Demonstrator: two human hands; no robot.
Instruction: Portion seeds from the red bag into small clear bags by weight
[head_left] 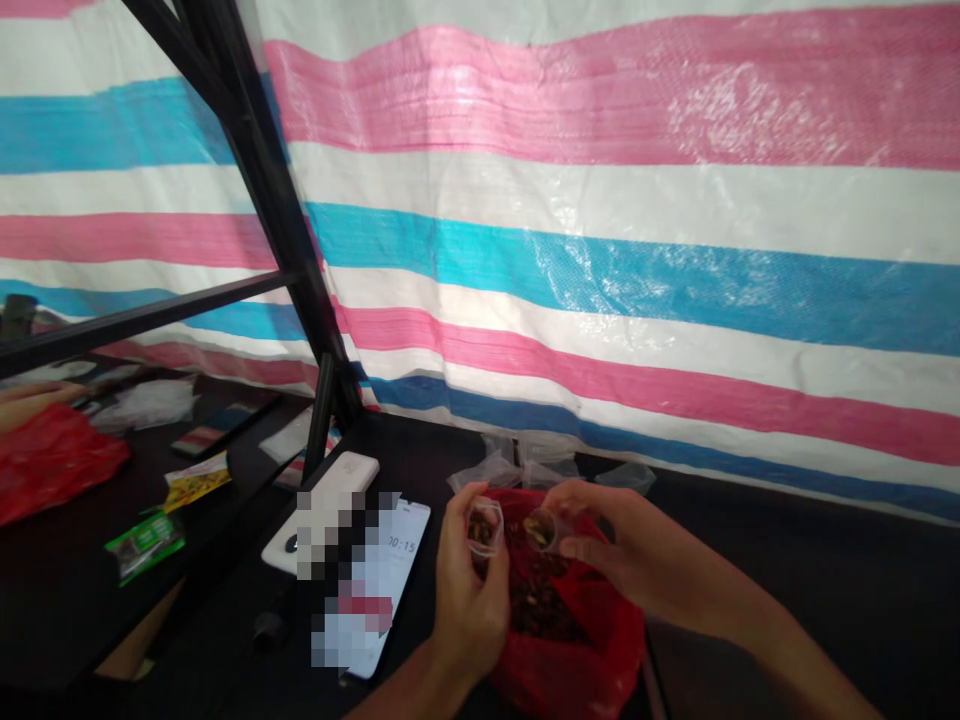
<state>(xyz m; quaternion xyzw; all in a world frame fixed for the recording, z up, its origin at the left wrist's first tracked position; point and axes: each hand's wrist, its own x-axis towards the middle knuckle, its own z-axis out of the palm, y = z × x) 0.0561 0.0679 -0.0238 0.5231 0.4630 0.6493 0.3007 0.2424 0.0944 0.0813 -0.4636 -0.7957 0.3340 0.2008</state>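
Red, glossy and crumpled, the plastic bag (619,650) stands open on the black table (420,462), in from its far edge, with small dark pieces (544,605) heaped inside. Over it, your left hand (472,605) curls thumb and fingers round a clear round-mouthed container (486,530) – brown bits show within (pouch or cup, I cannot tell). Your right hand (619,530) pinches a see-through holder (551,530), brownish pieces at its mouth. Limp transparent bags (551,465) lie along the table's far edge.
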